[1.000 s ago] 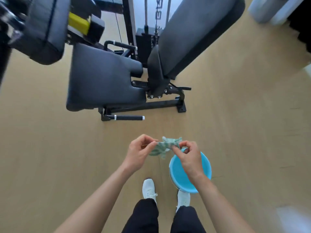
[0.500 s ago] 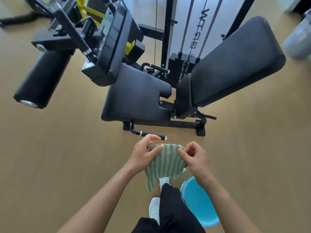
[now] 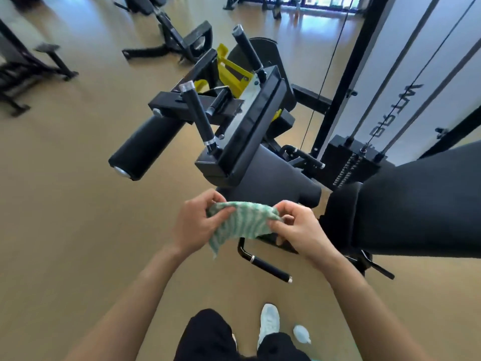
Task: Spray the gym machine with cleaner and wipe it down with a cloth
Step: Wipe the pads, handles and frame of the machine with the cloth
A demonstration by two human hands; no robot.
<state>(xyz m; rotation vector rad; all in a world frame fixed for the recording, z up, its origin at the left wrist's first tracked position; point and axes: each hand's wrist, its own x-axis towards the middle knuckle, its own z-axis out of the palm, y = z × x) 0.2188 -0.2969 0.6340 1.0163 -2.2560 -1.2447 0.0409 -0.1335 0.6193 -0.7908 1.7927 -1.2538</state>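
Green-white striped cloth [image 3: 242,220] sits mid-frame in front of me, stretched between both hands. My left hand [image 3: 197,225] pinches its 9 o'clock edge and my right hand [image 3: 299,230] pinches the 3 o'clock edge, fingers curled. One corner hangs at 7 o'clock. The gym machine [image 3: 250,131] is at 12 o'clock, its seat pad [image 3: 276,175] just behind the cloth; contact unclear. Backrest pad [image 3: 421,204] is at 3 o'clock, roller pad [image 3: 145,149] at 10, weight stack [image 3: 348,162] at 2. Black handle [image 3: 265,267] is at 5 o'clock, low over the floor [image 3: 78,204]. My white shoe [image 3: 269,321] is at 6, a blurred pale-blue thing [image 3: 302,333] just beside it.
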